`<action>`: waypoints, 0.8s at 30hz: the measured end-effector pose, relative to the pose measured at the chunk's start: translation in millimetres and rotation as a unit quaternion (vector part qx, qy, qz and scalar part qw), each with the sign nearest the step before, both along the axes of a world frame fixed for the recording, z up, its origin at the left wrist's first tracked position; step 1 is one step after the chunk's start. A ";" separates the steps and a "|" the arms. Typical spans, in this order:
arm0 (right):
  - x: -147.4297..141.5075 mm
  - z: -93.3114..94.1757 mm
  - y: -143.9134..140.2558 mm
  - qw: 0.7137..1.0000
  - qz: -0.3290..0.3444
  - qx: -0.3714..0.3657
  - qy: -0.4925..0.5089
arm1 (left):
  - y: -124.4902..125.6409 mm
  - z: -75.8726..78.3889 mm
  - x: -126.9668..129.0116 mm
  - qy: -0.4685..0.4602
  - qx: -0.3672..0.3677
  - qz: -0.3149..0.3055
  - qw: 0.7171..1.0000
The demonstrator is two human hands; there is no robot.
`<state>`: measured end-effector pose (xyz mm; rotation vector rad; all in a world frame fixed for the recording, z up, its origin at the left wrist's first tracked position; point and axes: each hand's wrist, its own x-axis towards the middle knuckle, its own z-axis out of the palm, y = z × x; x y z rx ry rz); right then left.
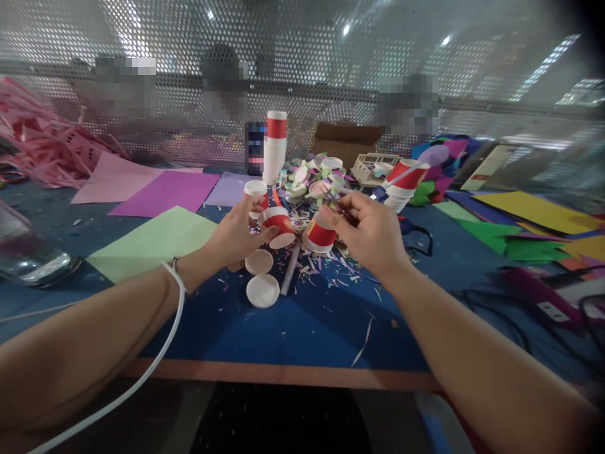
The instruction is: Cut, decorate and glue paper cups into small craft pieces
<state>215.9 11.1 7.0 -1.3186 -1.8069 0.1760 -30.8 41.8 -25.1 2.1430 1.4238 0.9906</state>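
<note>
My left hand [236, 230] is curled at a tilted red-and-white paper cup [282, 222], its thumb on the cup's side. Its fingers come close to another red paper cup [256, 189] standing just behind. My right hand [371, 230] is closed around a small pair of dark-handled scissors [348, 216], mostly hidden by the fingers. Below its fingertips is a third red paper cup [321, 234], upside down on the table. White paper discs [263, 291] and a glue stick [290, 268] lie in front of the cups, among paper snippets.
A tall stack of paper cups [275, 151] stands behind, beside a phone [255, 148] and a heap of paper scraps [312, 180]. A glue gun [380, 192] and another cup stack [404, 183] are on the right. Coloured sheets [165, 192] flank both sides; a purple power strip [543, 296] lies right.
</note>
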 end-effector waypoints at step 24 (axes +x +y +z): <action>-7.6 1.7 -9.2 0.992 0.098 -0.029 0.068 | -20.7 13.9 15.6 -0.455 -0.266 -0.083 0.846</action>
